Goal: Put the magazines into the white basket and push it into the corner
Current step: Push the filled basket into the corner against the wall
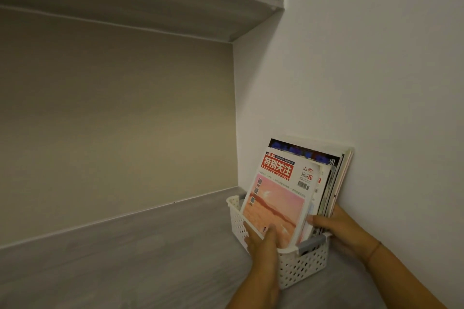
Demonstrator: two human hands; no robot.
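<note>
A white perforated basket (298, 269) stands on the grey desk, close to the right wall and near the back corner. Several magazines (288, 183) stand upright in it, leaning against the right wall; the front one has a red title and a pink-orange cover. My left hand (262, 243) grips the basket's long left rim, thumb inside against the front magazine. My right hand (336, 226) holds the right side of the basket, thumb resting on the magazines' lower right edge.
The grey wood desk (125, 258) stretches to the left. A beige back wall (113, 120) and the white right wall (376, 70) meet in a corner just behind the basket. A shelf (150, 7) hangs overhead.
</note>
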